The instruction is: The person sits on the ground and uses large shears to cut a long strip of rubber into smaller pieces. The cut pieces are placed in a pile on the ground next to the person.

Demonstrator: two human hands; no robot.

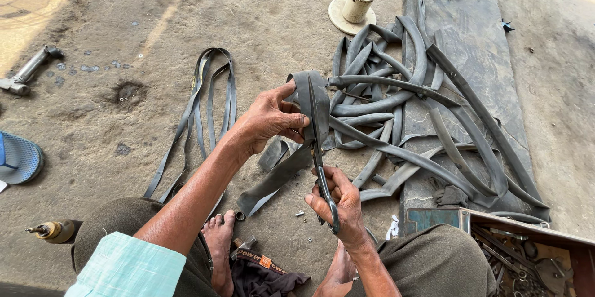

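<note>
The left hand (269,117) pinches a folded strip of black rubber inner tube (314,101), held up over the dusty floor (124,36). The right hand (338,204) is closed around the handles of scissors (319,160), whose blades run up along the strip. A heap of cut tubes (403,105) lies to the right, a loose loop of tube (207,98) to the left, and a pale spool (354,4) far behind.

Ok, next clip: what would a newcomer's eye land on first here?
At centre, the left hand holds up a folded strip of black rubber tube while the right hand works scissors along it. To the right, a tangled pile of cut tubes sprawls across the dirt floor and a dark slab.
</note>
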